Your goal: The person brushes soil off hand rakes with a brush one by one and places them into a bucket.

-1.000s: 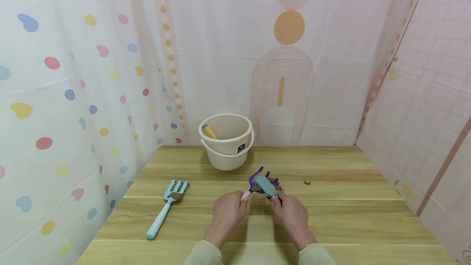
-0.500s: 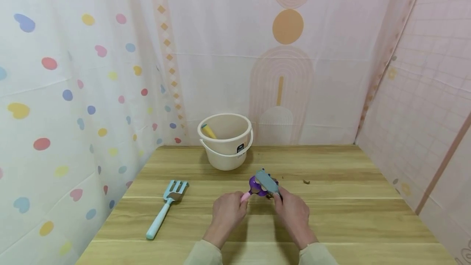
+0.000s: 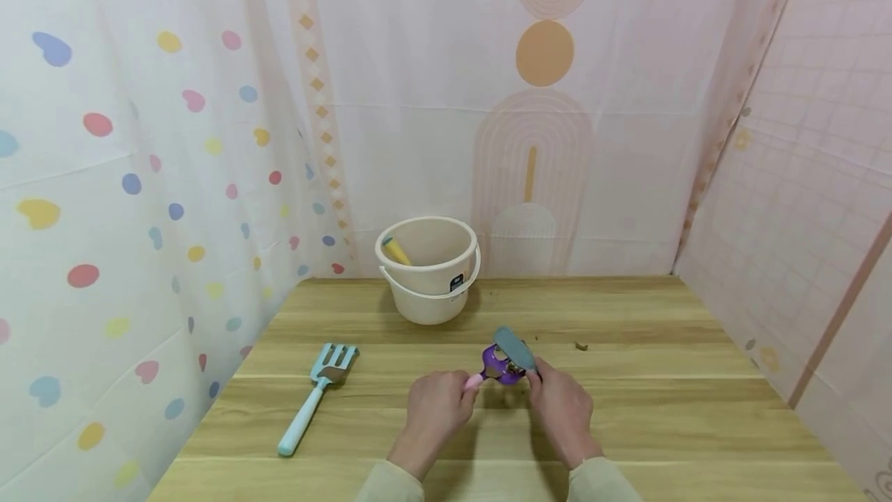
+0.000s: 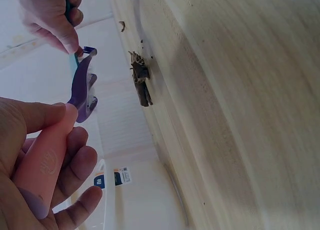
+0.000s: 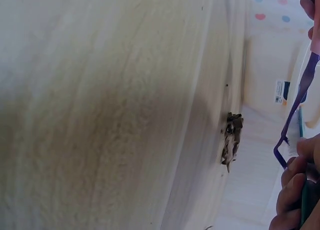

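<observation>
My left hand (image 3: 433, 413) grips the pink handle of a purple hand rake (image 3: 492, 366), with brown dirt on its head. In the left wrist view the rake's curved prongs (image 4: 82, 88) are held off the table. My right hand (image 3: 566, 413) holds a blue-grey scrubbing brush (image 3: 514, 348) by its dark handle, across the prongs. Its pale bristles (image 5: 294, 147) face the rake in the right wrist view. On the wooden table beneath lies a small heap of brown debris (image 4: 141, 83), mostly hidden in the head view.
A light blue garden fork (image 3: 313, 401) with a brown smear lies to the left. Behind stands a cream bucket (image 3: 427, 310) with a yellow-handled item (image 3: 397, 252) inside. One brown scrap (image 3: 581, 346) lies to the right. Patterned curtains (image 3: 411, 161) surround the table.
Both hands have shifted slightly right and nearer, carrying the rake and brush. The rake has turned, so its prongs no longer point up and away. The brush has moved along the prongs.
</observation>
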A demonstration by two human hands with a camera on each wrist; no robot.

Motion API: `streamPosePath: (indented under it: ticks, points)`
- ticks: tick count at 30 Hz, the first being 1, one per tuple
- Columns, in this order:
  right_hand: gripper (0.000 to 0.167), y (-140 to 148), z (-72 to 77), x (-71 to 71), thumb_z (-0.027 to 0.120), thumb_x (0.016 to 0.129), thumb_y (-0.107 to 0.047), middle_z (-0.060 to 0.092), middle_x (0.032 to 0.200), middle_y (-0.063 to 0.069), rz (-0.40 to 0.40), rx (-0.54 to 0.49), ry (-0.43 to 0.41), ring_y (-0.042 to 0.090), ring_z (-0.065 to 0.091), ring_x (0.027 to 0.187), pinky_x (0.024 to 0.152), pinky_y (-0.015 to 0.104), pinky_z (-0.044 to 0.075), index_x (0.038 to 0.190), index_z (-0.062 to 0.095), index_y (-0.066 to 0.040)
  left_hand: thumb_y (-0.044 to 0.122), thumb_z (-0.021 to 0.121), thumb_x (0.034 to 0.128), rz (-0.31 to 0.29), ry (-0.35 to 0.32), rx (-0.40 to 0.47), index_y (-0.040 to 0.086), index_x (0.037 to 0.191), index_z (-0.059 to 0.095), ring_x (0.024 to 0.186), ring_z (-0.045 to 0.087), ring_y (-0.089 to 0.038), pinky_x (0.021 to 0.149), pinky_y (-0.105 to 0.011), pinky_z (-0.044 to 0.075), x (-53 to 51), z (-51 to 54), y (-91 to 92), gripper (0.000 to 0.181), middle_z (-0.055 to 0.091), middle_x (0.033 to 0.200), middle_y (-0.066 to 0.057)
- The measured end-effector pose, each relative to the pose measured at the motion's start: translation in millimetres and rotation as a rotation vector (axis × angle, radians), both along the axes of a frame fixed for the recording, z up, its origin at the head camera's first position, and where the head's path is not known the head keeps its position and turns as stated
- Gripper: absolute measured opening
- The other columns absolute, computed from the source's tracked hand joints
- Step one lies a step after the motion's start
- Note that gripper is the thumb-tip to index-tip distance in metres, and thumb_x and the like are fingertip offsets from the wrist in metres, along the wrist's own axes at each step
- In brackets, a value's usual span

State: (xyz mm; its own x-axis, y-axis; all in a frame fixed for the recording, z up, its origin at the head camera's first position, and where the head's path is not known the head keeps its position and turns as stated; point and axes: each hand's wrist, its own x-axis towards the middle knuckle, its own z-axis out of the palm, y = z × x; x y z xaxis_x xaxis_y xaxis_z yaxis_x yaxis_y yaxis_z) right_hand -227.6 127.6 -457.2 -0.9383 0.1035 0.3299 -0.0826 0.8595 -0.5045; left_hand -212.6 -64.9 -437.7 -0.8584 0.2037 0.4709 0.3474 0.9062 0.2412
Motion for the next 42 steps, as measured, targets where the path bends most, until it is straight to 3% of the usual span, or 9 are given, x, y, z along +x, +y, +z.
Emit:
streamPosePath:
  ticks: [10, 15, 19, 23, 28, 34, 42]
  points:
    - [0.029, 3.4, 0.9, -0.5, 0.064, 0.096, -0.025, 0.071, 0.086, 0.014, -0.006, 0.047, 0.052, 0.032, 0.066, 0.066, 0.049, 0.041, 0.045, 0.122, 0.067, -0.012, 0.025, 0.075, 0.0845, 0.006, -0.004, 0.021, 0.018, 0.063, 0.059, 0.044, 0.039, -0.009, 0.043, -0.028, 0.032, -2.0, -1.0, -0.6, 0.028, 0.045, 0.052, 0.009]
    - [0.03, 2.9, 4.7, 2.0, 0.063, 0.096, -0.024, 0.072, 0.086, 0.014, -0.013, 0.016, 0.064, 0.03, 0.065, 0.065, 0.049, 0.04, 0.044, 0.122, 0.067, -0.009, 0.025, 0.075, 0.0839, 0.049, 0.001, 0.012, 0.016, 0.063, 0.06, 0.045, 0.044, -0.013, 0.044, -0.03, 0.034, -3.6, -3.6, -5.2, 0.027, 0.049, 0.053, 0.006]
    - [0.034, -2.1, 9.8, 5.7, 0.064, 0.096, -0.025, 0.072, 0.087, 0.012, 0.052, -0.032, 0.08, 0.021, 0.058, 0.057, 0.046, 0.037, 0.04, 0.124, 0.068, -0.008, 0.025, 0.074, 0.0859, 0.088, 0.01, 0.011, 0.016, 0.062, 0.058, 0.046, 0.048, -0.016, 0.045, -0.033, 0.036, -4.5, -3.9, -9.7, 0.031, 0.051, 0.054, 0.003]
    - [0.035, -10.1, 10.8, 10.6, 0.065, 0.094, -0.026, 0.07, 0.084, 0.011, 0.134, -0.049, 0.045, 0.014, 0.046, 0.051, 0.043, 0.033, 0.035, 0.124, 0.069, -0.009, 0.025, 0.073, 0.0877, 0.086, 0.036, 0.027, 0.015, 0.064, 0.058, 0.047, 0.049, -0.017, 0.044, -0.034, 0.035, -4.5, -2.4, -10.8, 0.03, 0.051, 0.055, 0.003]
    - [0.035, -12.6, 6.2, 12.5, 0.065, 0.094, -0.026, 0.071, 0.087, 0.013, 0.086, -0.038, 0.019, 0.016, 0.044, 0.05, 0.043, 0.033, 0.034, 0.123, 0.069, -0.009, 0.025, 0.073, 0.0877, 0.088, 0.064, 0.04, 0.014, 0.065, 0.058, 0.047, 0.048, -0.017, 0.044, -0.033, 0.035, -4.2, -1.4, -9.6, 0.029, 0.051, 0.055, 0.002]
    - [0.035, -3.7, -0.8, 7.6, 0.065, 0.094, -0.026, 0.072, 0.094, 0.016, 0.027, -0.018, 0.005, 0.024, 0.06, 0.06, 0.045, 0.037, 0.038, 0.123, 0.069, -0.008, 0.025, 0.074, 0.0861, 0.09, 0.063, 0.037, 0.016, 0.063, 0.056, 0.046, 0.046, -0.015, 0.045, -0.031, 0.034, -3.8, -3.2, -8.7, 0.031, 0.05, 0.054, 0.004]
    - [0.034, 2.4, -4.3, 4.4, 0.064, 0.095, -0.025, 0.073, 0.095, 0.016, 0.018, -0.014, 0.009, 0.027, 0.063, 0.063, 0.046, 0.037, 0.041, 0.124, 0.068, -0.007, 0.026, 0.074, 0.0861, 0.084, 0.065, 0.028, 0.016, 0.063, 0.056, 0.045, 0.043, -0.014, 0.044, -0.03, 0.033, -6.9, -5.8, -8.4, 0.031, 0.049, 0.053, 0.004]
